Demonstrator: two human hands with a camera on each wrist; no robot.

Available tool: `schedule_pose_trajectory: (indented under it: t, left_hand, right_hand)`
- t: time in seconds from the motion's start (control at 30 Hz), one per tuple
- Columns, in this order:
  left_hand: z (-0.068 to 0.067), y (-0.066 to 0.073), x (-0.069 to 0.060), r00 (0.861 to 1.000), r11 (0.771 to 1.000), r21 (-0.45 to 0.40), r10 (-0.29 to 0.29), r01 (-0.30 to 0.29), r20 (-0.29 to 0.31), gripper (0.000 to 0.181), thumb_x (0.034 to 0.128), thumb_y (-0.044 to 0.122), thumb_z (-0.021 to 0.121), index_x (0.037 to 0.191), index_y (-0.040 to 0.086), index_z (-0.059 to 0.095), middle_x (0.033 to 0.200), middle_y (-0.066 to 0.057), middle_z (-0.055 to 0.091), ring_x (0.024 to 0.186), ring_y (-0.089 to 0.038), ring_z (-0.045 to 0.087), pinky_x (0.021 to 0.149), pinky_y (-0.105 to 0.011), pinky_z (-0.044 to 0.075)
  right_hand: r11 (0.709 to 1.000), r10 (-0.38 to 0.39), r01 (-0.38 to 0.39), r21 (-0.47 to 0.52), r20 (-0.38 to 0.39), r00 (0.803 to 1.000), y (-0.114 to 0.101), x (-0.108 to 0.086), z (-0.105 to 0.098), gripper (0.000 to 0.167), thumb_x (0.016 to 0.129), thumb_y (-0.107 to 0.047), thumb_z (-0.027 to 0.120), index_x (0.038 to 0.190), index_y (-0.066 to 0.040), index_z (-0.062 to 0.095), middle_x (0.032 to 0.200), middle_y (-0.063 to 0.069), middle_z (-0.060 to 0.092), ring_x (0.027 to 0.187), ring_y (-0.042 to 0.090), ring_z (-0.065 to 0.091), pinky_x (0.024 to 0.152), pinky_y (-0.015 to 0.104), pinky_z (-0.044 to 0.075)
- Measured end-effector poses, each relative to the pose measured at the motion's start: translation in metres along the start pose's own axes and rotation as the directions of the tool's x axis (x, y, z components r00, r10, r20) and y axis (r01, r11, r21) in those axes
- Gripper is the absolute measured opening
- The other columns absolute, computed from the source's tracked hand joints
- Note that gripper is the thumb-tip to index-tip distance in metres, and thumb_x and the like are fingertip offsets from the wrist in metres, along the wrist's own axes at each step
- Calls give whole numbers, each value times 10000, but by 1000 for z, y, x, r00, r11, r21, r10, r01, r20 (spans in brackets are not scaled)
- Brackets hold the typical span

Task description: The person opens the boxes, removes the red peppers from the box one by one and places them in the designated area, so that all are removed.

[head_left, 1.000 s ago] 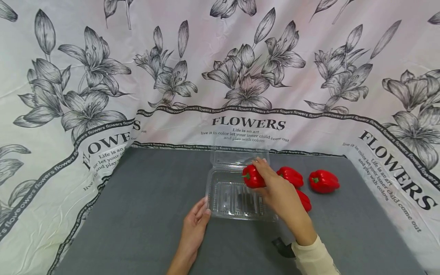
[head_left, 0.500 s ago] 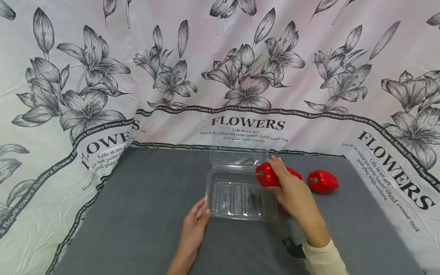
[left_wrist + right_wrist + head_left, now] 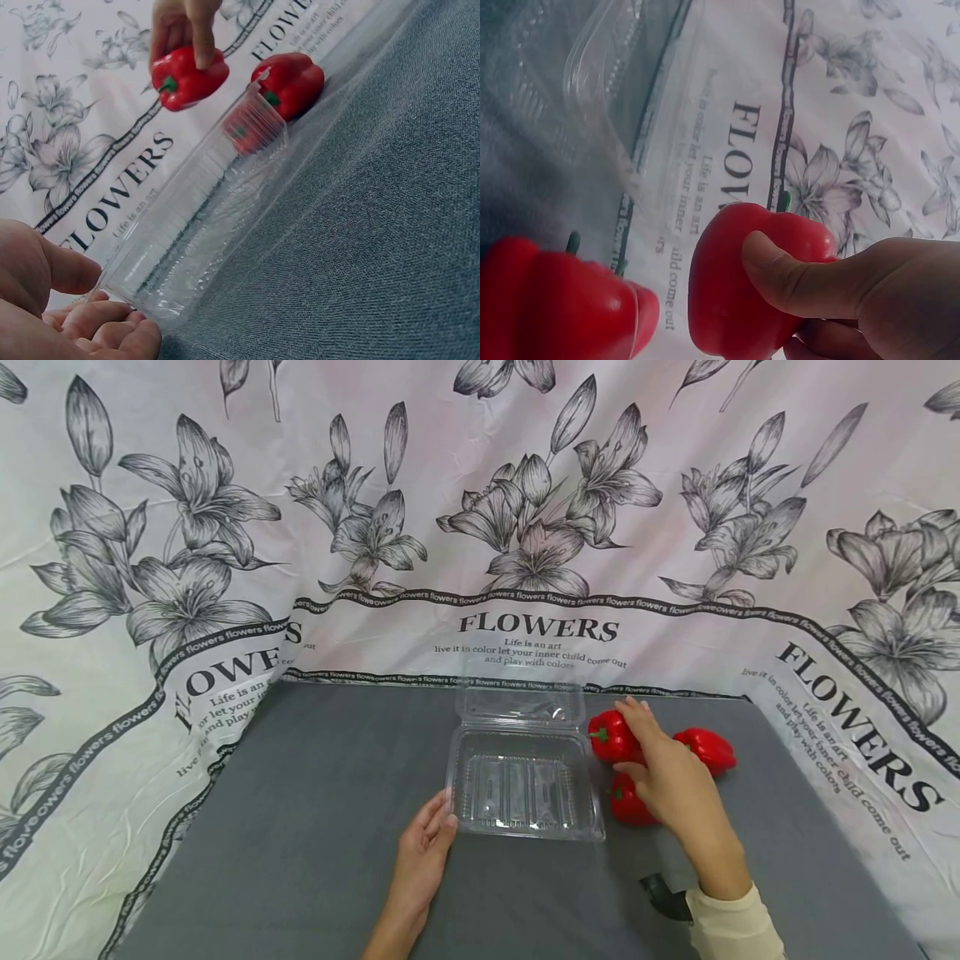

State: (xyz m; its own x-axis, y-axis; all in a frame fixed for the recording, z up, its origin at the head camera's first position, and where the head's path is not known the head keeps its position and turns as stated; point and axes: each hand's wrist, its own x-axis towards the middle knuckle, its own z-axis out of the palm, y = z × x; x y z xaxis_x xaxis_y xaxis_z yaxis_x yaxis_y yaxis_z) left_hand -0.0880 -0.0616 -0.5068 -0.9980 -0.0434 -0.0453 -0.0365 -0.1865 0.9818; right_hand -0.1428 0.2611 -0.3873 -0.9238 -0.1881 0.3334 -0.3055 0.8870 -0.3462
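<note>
My left hand pinches the near left rim of a clear plastic clamshell container, its lid folded back. Inside, the ribbed bottom is bare. Just right of the container, my right hand grips a red bell pepper with a green stem. The right wrist view has the thumb pressed on this pepper, and in the left wrist view it hangs raised in the fingers. Another red bell pepper lies below my right hand, partly covered by it. A further pepper lies behind the hand.
A grey cloth-covered table bears everything. White curtains printed with flowers and lettering enclose the back and sides. A small dark strap-like piece shows beside the right sleeve.
My right hand has carried the held pepper rightward, from above the container to beyond its right edge. My left hand and the container have stayed in place.
</note>
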Motion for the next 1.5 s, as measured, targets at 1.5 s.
schedule_pose_trajectory:
  t: [1.5]
  left_hand:
    - [-1, 1, -1, 1000, 1000, -16, -8, 8, 8, 508, 1082, 15, 562, 1569, -46, 434, 1605, -164, 481, 1521, -281, 397, 1110, -125, 391]
  right_hand:
    - [992, 115, -112, -58, 37, 993, 69, -30, -24, 897, 868, -4, 817, 1639, -97, 369, 1661, 219, 373, 1130, 663, 580, 754, 747, 494]
